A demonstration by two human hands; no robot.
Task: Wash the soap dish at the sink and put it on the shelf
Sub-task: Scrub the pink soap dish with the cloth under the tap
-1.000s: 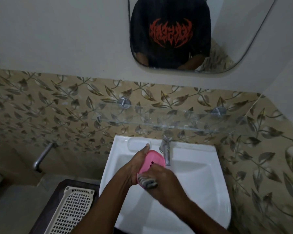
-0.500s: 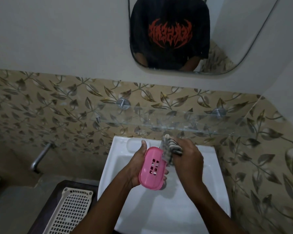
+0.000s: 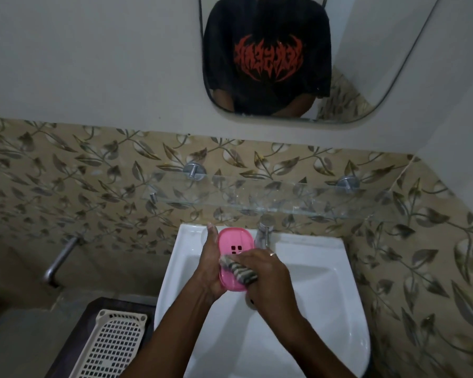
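A pink oval soap dish (image 3: 234,241) with small drain holes is held over the white sink (image 3: 325,282). My left hand (image 3: 209,264) grips the dish from its left side and underneath. My right hand (image 3: 265,271) holds a striped grey scrubbing cloth (image 3: 239,271) and presses it on the dish's lower half. A clear glass shelf (image 3: 271,195) on two metal pegs runs along the tiled wall above the sink. The metal tap (image 3: 264,233) stands just right of the dish.
A white perforated plastic tray (image 3: 112,347) lies on a dark surface left of the sink. A metal pipe (image 3: 59,261) juts from the wall at the left. The mirror (image 3: 284,58) hangs above, reflecting a person in a black shirt.
My right hand has brought the cloth down from near the tap onto the dish. The left hand has turned the dish, which now faces up toward me.
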